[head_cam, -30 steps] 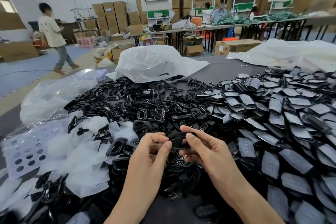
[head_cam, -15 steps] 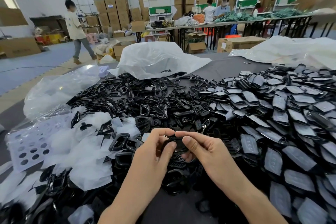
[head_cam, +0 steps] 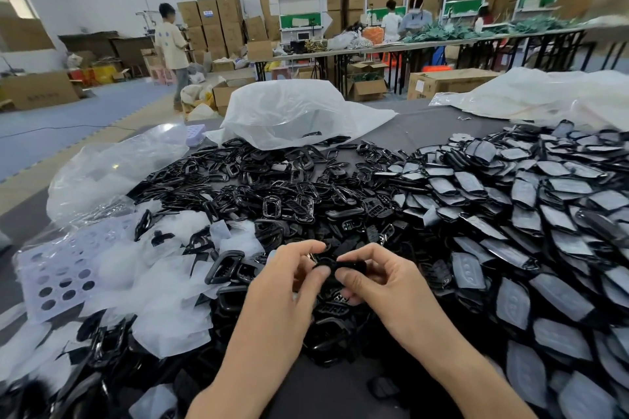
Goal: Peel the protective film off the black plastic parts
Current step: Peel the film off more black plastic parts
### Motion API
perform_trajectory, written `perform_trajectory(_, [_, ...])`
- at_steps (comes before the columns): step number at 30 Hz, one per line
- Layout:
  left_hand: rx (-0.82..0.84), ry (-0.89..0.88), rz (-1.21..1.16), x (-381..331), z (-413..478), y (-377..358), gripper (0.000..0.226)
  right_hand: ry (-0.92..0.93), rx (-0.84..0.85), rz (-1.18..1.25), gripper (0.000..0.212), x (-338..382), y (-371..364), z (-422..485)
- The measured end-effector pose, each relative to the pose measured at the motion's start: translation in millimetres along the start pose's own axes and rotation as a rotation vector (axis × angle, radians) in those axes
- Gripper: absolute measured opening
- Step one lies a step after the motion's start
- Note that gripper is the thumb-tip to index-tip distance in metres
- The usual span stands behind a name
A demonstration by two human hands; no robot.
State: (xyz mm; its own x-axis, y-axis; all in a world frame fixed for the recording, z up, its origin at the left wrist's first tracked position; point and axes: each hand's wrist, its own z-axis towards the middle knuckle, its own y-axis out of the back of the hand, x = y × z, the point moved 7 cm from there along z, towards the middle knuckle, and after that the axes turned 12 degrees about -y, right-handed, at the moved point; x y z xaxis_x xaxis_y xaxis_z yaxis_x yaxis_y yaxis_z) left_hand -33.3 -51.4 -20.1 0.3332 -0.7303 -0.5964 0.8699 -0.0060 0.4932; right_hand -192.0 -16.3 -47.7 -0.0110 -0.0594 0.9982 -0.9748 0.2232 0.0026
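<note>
1. Our two hands meet low in the middle of the view, over the near part of the dark grey worktop (head_cam: 425, 133).
2. Our left hand (head_cam: 289, 279) has its fingers (head_cam: 311, 282) curled, with thumb and forefinger pinching the left end of a small black part (head_cam: 354, 264).
3. Our right hand (head_cam: 384, 286) pinches the right end of the same part. Its thumb is on the near side and its other fingers are curled behind.
4. The black part sits between our two thumbs, held just above the heap. Our fingertips hide most of it, so we cannot tell whether film still covers it.
5. A heap of bare black frames (head_cam: 272, 187) spreads across the middle of the worktop and runs under our hands.
6. To the right lie the film-covered parts (head_cam: 544, 214). They overlap in loose rows, and their faces look dull grey.
7. To the left we see a drift of white film scraps (head_cam: 163, 289). Beside it is a pale sheet full of holes (head_cam: 58, 275), and behind it a clear bag (head_cam: 112, 167).
8. A crumpled white bag (head_cam: 296, 112) rests at the far edge of the frames.
9. Beyond the worktop a person (head_cam: 170, 44) stands near stacked cardboard boxes (head_cam: 211, 20).
</note>
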Motion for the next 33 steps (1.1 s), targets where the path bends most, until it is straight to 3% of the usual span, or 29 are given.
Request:
perform_trajectory(2, [-0.026,-0.017,0.134,6.8,5.4,10.0,0.019,0.02,-0.094,-0.068,0.022,-1.6,6.8,1.5])
perform_trajectory(4, [0.003,0.024,0.357,22.4,14.7,19.2,0.025,0.038,-0.183,-0.089,0.021,-2.2,15.1,2.9])
perform_trajectory(7, [0.26,0.195,0.697,51.1,26.0,14.7,0.038,0.057,-0.248,-0.095,0.019,-3.7,21.6,4.0])
perform_trajectory(11, [0.299,0.196,0.64,54.8,30.0,10.5,0.02,0.065,-0.276,-0.082,0.018,-5.1,23.5,4.1])
perform_trajectory(16, [0.415,0.242,0.65,59.3,23.3,0.2,0.028,0.061,-0.288,-0.074,0.016,-4.2,23.5,3.2])
perform_trajectory(20, [0.385,0.205,0.594,49.7,22.8,-1.5,0.012,0.056,-0.284,-0.05,0.01,-3.9,22.7,1.5])
perform_trajectory(25, [0.055,0.021,0.329,21.4,10.8,11.8,0.01,0.041,-0.207,0.154,0.008,-1.5,20.2,3.3])
perform_trajectory(29, [-0.071,0.118,-0.132,10.9,5.4,10.5,0.009,0.006,-0.183,0.277,0.008,-3.6,19.3,5.7])
perform_trajectory(33, [-0.005,0.235,-0.429,1.0,1.7,-8.1,0.017,-0.046,-0.095,0.483,0.021,-5.3,15.6,6.7])
